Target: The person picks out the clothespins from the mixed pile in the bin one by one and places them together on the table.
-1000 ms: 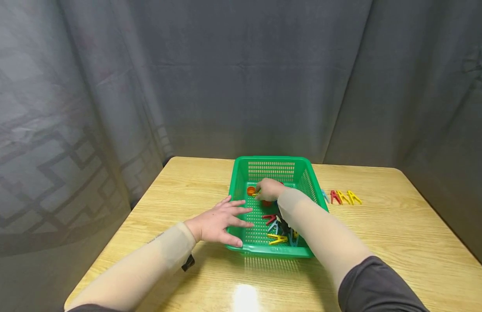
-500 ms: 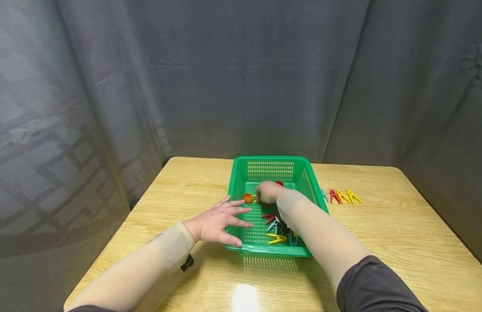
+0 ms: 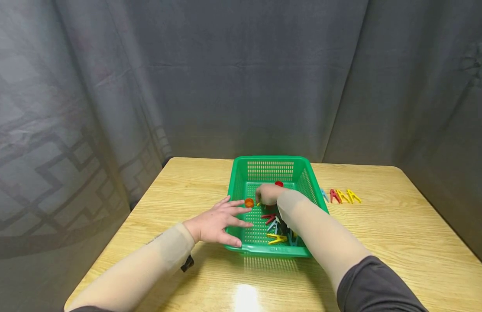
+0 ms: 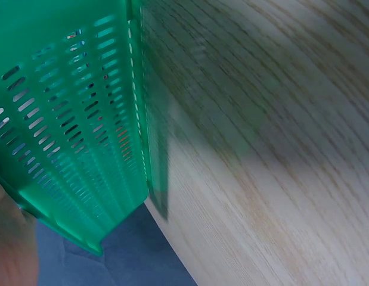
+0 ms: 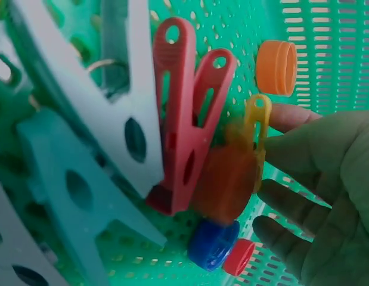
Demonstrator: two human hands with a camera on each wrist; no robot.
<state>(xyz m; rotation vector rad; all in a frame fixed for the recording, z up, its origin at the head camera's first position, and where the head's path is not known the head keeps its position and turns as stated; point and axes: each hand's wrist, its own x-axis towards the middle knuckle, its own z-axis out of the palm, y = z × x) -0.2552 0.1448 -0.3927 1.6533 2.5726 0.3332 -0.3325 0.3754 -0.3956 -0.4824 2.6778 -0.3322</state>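
The green plastic basket contained clothespins and caps; the right forearm hid part of its right rim. The left hand, fingers spread, lay across its left rim. Inside it, the right hand pinched a yellow clothespin; beside this, a reddish-orange cap was blurred.

Looks like a curtained-off indoor space, unclear whether home or workplace: closed in beyond and beside the fingers by tall grey fabric curtains, furnished below the fingers with a rectangular pale wood-grain counter.
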